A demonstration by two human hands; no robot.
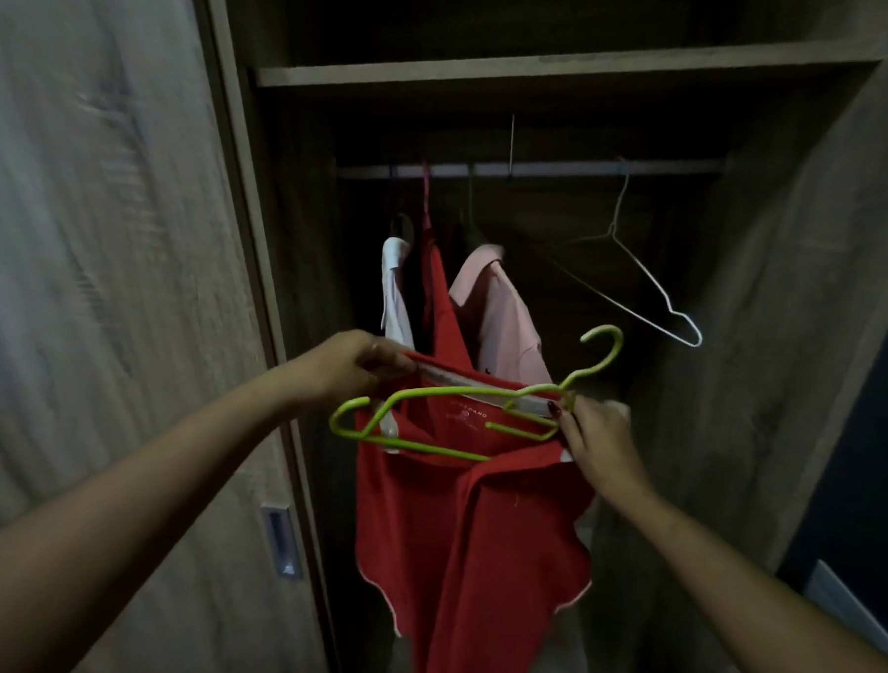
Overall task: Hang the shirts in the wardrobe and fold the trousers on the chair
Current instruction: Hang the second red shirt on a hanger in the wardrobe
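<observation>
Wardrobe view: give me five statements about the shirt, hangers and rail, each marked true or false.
1. Both hands hold the red shirt at its collar. True; left hand, right hand.
2. The green hanger hangs on the rail. False; it is at the shirt's collar, below the rail.
3. An empty white hanger hangs on the rail. True.
4. The pink shirt lies on the shelf. False; it hangs below the rail.
5. The rail carries no clothes. False; several hang there.
</observation>
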